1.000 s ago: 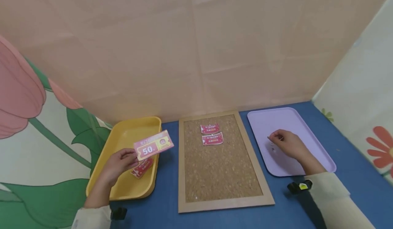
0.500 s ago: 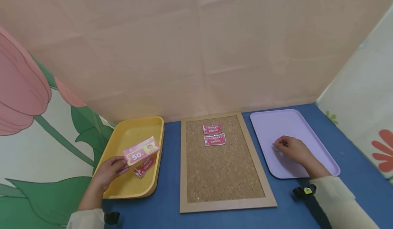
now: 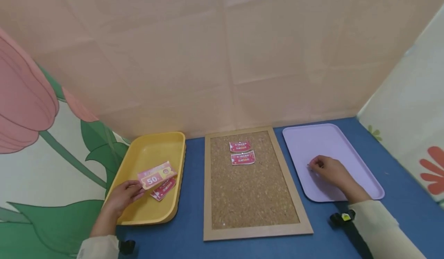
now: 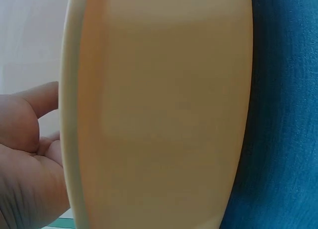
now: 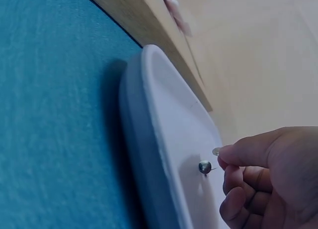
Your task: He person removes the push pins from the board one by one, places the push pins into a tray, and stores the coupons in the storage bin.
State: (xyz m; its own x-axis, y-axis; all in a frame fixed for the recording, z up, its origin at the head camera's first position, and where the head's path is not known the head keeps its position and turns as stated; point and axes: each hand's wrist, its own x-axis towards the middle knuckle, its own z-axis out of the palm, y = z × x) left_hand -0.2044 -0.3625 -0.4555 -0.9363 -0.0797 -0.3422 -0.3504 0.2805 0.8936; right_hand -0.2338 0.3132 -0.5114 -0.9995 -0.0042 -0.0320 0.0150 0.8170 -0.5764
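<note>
My left hand (image 3: pixel 124 197) pinches a pink coupon (image 3: pixel 157 175) printed with 50 by its left end, over the yellow tray (image 3: pixel 145 145). Below it, red coupons (image 3: pixel 163 189) lie in that tray. In the left wrist view the tray wall (image 4: pixel 164 110) hides the fingertips and the coupon. My right hand (image 3: pixel 331 172) is low over the lilac tray (image 3: pixel 312 135). Its thumb and forefinger pinch a small thumbtack (image 5: pixel 216 151), mostly covered by the fingers. A silver thumbtack (image 5: pixel 204 167) lies on the tray just beside them.
Between the trays lies a wood-framed corkboard (image 3: pixel 253 197). Two red coupons, an upper coupon (image 3: pixel 240 146) and a lower coupon (image 3: pixel 243 158), are fixed near its top. A blue cloth (image 3: pixel 194 212) covers the table, with a beige backdrop (image 3: pixel 222 58) behind.
My left hand has carried the coupon left and lower over the yellow tray. The right hand has come down closer to the lilac tray. The head view has shifted slightly.
</note>
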